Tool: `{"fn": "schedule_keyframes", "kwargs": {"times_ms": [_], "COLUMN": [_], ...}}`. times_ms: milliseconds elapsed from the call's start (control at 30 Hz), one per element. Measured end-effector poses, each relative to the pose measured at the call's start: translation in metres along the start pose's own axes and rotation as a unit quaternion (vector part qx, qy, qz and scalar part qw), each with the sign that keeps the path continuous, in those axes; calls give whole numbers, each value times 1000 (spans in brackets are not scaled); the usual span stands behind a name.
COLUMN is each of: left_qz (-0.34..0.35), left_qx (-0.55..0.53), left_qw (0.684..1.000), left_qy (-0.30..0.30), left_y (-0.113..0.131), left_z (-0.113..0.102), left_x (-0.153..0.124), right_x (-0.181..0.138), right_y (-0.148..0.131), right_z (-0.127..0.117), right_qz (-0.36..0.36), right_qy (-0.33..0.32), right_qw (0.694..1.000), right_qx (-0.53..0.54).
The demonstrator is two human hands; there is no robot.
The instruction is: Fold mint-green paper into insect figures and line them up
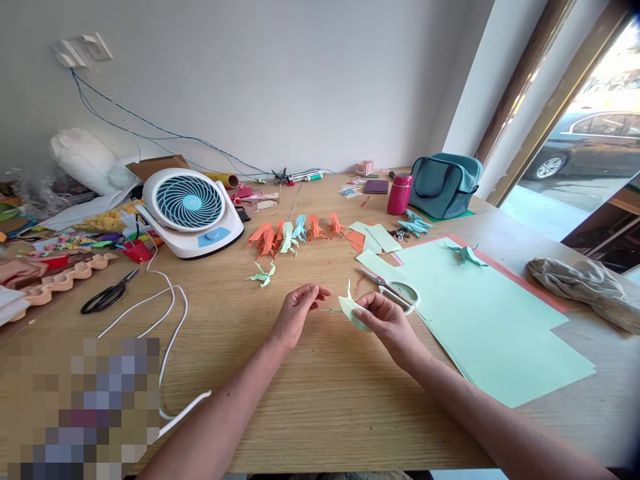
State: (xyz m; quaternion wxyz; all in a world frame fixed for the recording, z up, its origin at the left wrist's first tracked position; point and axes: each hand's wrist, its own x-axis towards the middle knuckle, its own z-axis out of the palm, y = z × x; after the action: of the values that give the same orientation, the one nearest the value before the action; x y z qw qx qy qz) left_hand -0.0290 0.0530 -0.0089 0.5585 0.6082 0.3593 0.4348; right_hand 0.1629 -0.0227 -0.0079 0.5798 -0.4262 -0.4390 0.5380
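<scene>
My right hand (387,325) pinches a small folded piece of pale green paper (351,311) just above the wooden table (310,393). My left hand (299,311) is beside it, fingers curled together, pinching a thin point of the same folded paper that sticks out to the left. A pair of white-handled scissors (393,288) lies right behind my right hand. A large stack of pale green sheets (480,320) lies to the right.
A row of orange, green and blue folded paper figures (295,235) stands mid-table, one green figure (263,274) nearer. A white desk fan (187,210) with white cable, black scissors (106,297), a red bottle (399,193), a teal bag (443,183) and a crumpled cloth (585,283) surround them.
</scene>
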Motion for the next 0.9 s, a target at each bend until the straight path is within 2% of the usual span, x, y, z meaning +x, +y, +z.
{"fn": "schedule_keyframes", "kwargs": {"times_ms": [133, 300, 500, 733, 900], "left_qz": [22, 87, 134, 146, 102], "left_qx": [54, 129, 201, 208, 140], "left_qw": [998, 987, 970, 967, 983], "left_qy": [-17, -31, -29, -26, -59], "left_y": [7, 17, 22, 21, 17], "left_z": [3, 9, 17, 18, 13], "left_x": [-3, -8, -12, -13, -11], "right_x": [0, 0, 2, 1, 0], "right_y": [0, 0, 9, 9, 1], "right_z": [0, 1, 3, 4, 0], "right_qz": [8, 7, -1, -6, 28], "right_qy": [2, 8, -12, -4, -3], "right_qw": [1000, 1000, 999, 1000, 999], "right_qx": [0, -15, -29, -19, 38]}}
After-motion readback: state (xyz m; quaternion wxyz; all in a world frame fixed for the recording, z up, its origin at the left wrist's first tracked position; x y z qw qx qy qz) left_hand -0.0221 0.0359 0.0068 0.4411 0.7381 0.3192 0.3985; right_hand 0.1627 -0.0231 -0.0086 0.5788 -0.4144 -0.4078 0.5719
